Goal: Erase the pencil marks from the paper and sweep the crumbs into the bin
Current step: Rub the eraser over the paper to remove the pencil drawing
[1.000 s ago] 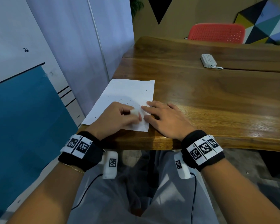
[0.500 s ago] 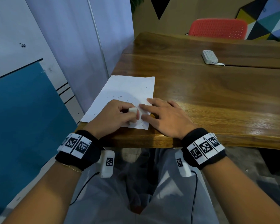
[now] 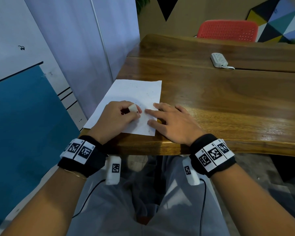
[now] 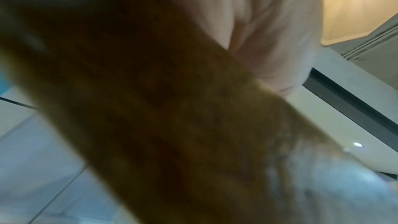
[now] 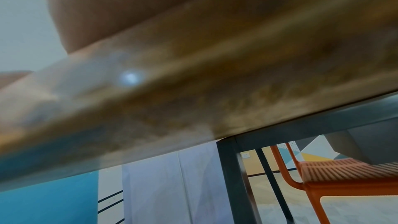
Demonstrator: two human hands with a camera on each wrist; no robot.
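Observation:
A white sheet of paper [image 3: 134, 92] with faint pencil marks and dark eraser crumbs lies at the near left corner of the wooden table [image 3: 228, 103]. My left hand [image 3: 119, 114] rests on the sheet and pinches a small white eraser [image 3: 132, 108] between thumb and fingers, its end down on the paper. My right hand [image 3: 170, 121] lies flat with straight fingers, holding down the sheet's right edge. Both wrist views show only the blurred table edge from below; no fingers show there. No bin is in view.
A white power strip [image 3: 219, 60] lies far back on the table. A red perforated chair [image 3: 228, 31] stands behind the table and also shows as the chair [image 5: 336, 178] under it. A blue and white wall panel [image 3: 24, 116] runs close along the left.
My left hand has slid the eraser a little up and to the left across the paper. My right hand has kept its place on the sheet.

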